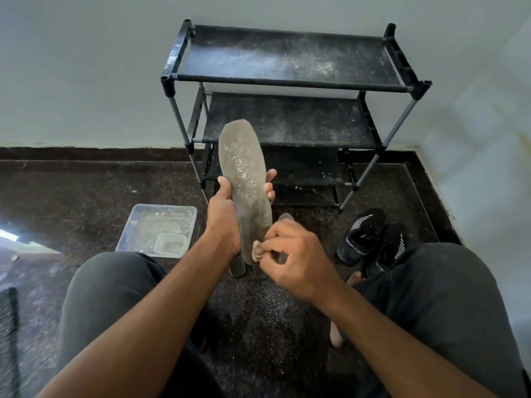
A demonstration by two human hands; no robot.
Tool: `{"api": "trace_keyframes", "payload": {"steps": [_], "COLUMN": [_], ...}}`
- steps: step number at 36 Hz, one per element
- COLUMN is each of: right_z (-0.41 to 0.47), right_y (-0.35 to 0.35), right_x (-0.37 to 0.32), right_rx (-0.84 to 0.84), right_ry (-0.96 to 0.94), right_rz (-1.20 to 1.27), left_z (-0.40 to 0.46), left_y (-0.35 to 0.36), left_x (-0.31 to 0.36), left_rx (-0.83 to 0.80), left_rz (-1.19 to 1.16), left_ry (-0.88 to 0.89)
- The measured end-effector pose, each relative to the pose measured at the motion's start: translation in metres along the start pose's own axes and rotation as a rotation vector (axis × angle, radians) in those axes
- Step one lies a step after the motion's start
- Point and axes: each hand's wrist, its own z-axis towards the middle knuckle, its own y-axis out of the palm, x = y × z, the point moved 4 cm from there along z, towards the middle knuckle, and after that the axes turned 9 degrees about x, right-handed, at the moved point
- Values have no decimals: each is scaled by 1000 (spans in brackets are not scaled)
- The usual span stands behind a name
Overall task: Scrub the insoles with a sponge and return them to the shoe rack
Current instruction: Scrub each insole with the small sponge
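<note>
Both forearms are bare, no sleeves near either hand; dark grey trousers cover both knees; feet bare.

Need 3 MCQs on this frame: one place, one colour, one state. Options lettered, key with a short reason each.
1. Where is the clear tray?
A. on the top shelf
B. on the floor, left of the shoe rack
C. on a knee

2. Colour of the shoes?
A. black with white marks
B. red
C. yellow

3. What does the left hand hold?
A. nothing
B. a brush
C. the insole

Key: B, it lies on dark floor; A, black uppers, white stripes; C, fingers wrap its edges while the right hand rubs with the sponge.
</note>
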Motion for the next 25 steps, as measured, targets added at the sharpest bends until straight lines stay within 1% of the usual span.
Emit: {"api": "trace_keyframes", "payload": {"steps": [3, 4, 8, 10, 12, 14, 16, 18, 21, 23, 25], "right_z": [7, 9, 1, 1, 6, 15, 20, 19, 16, 17, 20], "right_y": [-11, -10, 3, 0, -12, -24, -27, -20, -16, -24, -33], "right_x": [2, 2, 1, 0, 0, 3, 10, 15, 17, 16, 16], "right_rx": [134, 144, -6, -26, 52, 180, 242, 193, 96, 117, 200], "right_ry": [-6, -12, -19, -11, -36, -70, -69, -66, -37, -10, 3], "right_rz": [-65, -86, -53, -52, -85, -159, -250, -279, -227, -214, -205], "left_z": [-1, -1, -2, -1, 0, 0, -5, -8, -7, -5, -3], "left_y": [2, 3, 4, 3, 1, 0, 4, 8, 9, 7, 4], "left_x": [-1, -3, -7, -6, -3, -4, -11, -17, -17, -15, -12], "left_rx": [-35, -48, -29, -14, -6, -6, -23, -26, -2, -7, -16], "left_rz": [24, 37, 78, 75, 106, 197, 296, 359, 342, 312, 321], "left_ry": [-19, -29, -19, -7, 21, 32, 9, 5, 29, 18, 20]}}
